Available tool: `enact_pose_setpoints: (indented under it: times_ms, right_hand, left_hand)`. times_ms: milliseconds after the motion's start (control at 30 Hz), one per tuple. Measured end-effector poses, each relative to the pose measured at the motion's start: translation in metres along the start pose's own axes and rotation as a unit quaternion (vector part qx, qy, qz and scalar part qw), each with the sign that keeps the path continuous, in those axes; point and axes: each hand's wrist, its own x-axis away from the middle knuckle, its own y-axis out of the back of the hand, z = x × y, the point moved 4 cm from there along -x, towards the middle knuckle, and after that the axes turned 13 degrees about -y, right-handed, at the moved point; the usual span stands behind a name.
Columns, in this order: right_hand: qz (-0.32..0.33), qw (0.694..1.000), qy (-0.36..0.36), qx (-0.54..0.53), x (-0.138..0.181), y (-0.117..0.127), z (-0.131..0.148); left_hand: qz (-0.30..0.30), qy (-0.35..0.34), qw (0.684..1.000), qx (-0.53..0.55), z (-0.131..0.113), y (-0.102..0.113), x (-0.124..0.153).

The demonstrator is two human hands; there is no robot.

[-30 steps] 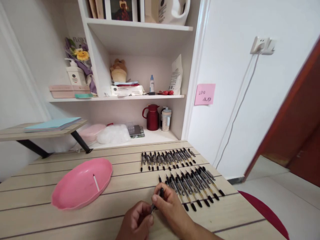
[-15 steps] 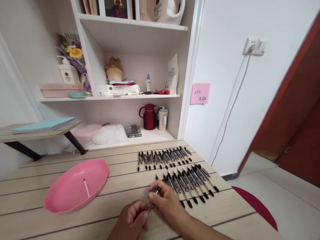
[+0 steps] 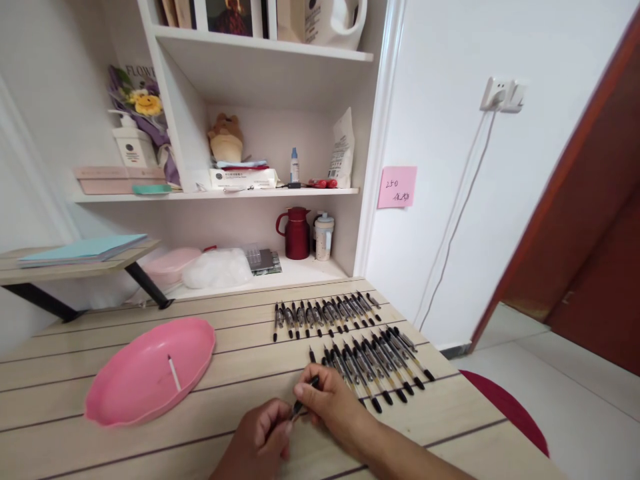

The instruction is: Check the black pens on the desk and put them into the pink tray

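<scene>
Between both hands is a dark pen [image 3: 299,405], slanted, with its black end showing above my right thumb. My right hand [image 3: 325,398] is closed around its upper part. My left hand [image 3: 267,430] pinches its lower end; the fingertips partly hide it. Just beyond my right hand lies a row of black pens [image 3: 377,363] side by side on the wooden table [image 3: 240,373]. Another row of pens [image 3: 325,316] lies farther back. To the left, a pink tray [image 3: 125,380] has one thin white stick with a dark tip [image 3: 174,373] in it.
A small raised stand [image 3: 100,263] with blue paper is at the left. Behind the table, white shelves [image 3: 265,48] hold a red jug [image 3: 298,233], a cup [image 3: 324,237] and a plastic bag [image 3: 217,268]. A dark red round seat [image 3: 505,407] is beside the table at right.
The pen between my hands has turned slightly, showing more of its black part. My hands stay close together in nearly the same place. The view has shifted a little.
</scene>
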Motion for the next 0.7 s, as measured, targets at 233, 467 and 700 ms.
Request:
enact_pose_setpoints:
  times_ms: [233,467,700]
  right_hand:
    - [0.066,0.994,0.045,0.074,0.012,-0.003,0.020]
    - [0.105,0.975,0.103,0.168,0.022,0.004,0.039]
    - [0.118,0.980,0.046,0.152,0.017,0.006,0.029]
  left_hand:
    - [0.083,0.087,0.973,0.198,-0.012,-0.004,0.012]
    - [0.086,0.087,0.965,0.231,-0.016,-0.003,0.012]
    - [0.083,0.058,0.974,0.202,-0.019,-0.004,0.012]
